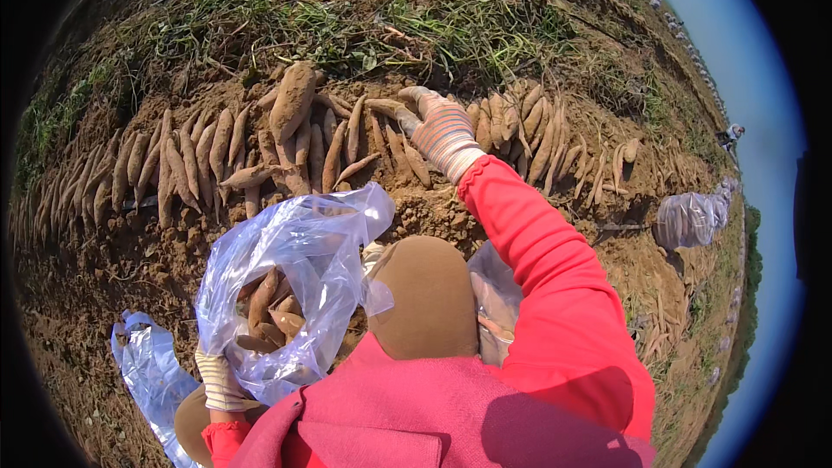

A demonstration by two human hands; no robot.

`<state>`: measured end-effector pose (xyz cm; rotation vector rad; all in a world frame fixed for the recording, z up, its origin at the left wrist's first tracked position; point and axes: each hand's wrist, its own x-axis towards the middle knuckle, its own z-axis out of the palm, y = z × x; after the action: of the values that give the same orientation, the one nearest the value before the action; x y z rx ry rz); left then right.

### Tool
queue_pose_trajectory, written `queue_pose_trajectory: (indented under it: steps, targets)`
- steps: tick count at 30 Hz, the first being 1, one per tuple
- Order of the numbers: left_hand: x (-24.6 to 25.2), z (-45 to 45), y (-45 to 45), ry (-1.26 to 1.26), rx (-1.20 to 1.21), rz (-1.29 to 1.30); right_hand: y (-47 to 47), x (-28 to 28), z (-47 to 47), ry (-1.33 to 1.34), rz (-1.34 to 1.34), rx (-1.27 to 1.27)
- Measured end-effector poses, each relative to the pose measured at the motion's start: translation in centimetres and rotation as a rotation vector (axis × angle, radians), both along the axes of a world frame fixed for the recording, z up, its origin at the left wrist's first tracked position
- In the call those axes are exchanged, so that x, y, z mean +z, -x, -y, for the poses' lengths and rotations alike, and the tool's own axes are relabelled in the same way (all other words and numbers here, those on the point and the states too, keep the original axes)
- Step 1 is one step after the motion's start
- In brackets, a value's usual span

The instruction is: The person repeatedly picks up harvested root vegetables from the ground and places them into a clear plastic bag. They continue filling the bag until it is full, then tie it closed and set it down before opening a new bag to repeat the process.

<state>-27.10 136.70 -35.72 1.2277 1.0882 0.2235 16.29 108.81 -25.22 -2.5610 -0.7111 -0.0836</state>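
My right hand (442, 133), in a striped knit glove, reaches over a row of dug sweet potatoes. Its thumb and fingers are around one end of a slender sweet potato (382, 106). Down at the left, my left hand (221, 380) grips the side of a clear plastic bag (218, 286). The bag's mouth gapes, and several sweet potatoes (263, 299) lie inside. One thick sweet potato (294, 101) rests on top of the row, just left of my right hand. My left fingers are partly hidden by the sleeve and bag.
Cut vines (364, 39) lie beyond the row. A filled bag (497, 305) stands beside my right knee (422, 299), partly under my arm. An empty-looking plastic bag (153, 377) lies at lower left. More filled bags (689, 218) and a distant person (734, 133) are at the right.
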Motion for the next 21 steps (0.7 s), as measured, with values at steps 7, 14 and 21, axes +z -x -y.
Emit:
queue_pose_trajectory:
  steps: [7, 14, 21]
  targets:
    - [-1.0, -0.8, -1.6, 0.124, 0.066, -0.141, -15.3, -11.6, 19.3, 0.594, -0.34, -0.988]
    - [-1.4, -2.2, -1.8, 0.107, 0.143, -0.213, -19.9, -17.9, 21.5, -0.071, -0.622, -1.066]
    - [-0.6, -0.5, -2.6, 0.16, 0.153, -0.118, -10.8, -13.4, 22.0, -0.365, -0.856, -0.669]
